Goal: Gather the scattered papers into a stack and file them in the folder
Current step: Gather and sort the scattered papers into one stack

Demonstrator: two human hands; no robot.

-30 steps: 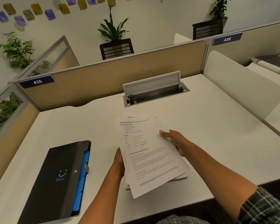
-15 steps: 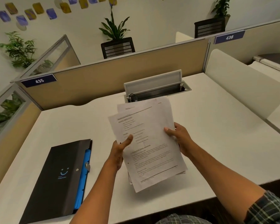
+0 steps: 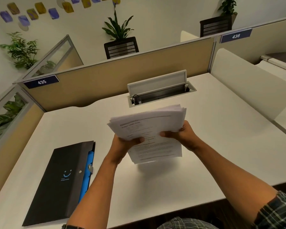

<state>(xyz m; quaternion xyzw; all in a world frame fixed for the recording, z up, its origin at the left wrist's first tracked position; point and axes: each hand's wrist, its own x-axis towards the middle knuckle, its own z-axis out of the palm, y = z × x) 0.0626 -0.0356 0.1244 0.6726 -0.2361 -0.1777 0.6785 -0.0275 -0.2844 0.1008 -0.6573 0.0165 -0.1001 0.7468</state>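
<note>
Above desk centre, left hand [image 3: 122, 146] and right hand [image 3: 184, 134] both grip the paper stack [image 3: 149, 129], held off the desk [image 3: 221, 138] — closed folder [image 3: 61, 179] lies flat to the left, long axis running away from the person, left hand nearer

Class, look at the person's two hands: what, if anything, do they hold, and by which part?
Both hold the stack of papers: the left hand grips its left edge, the right hand its right edge, thumbs on the top sheet.
</note>
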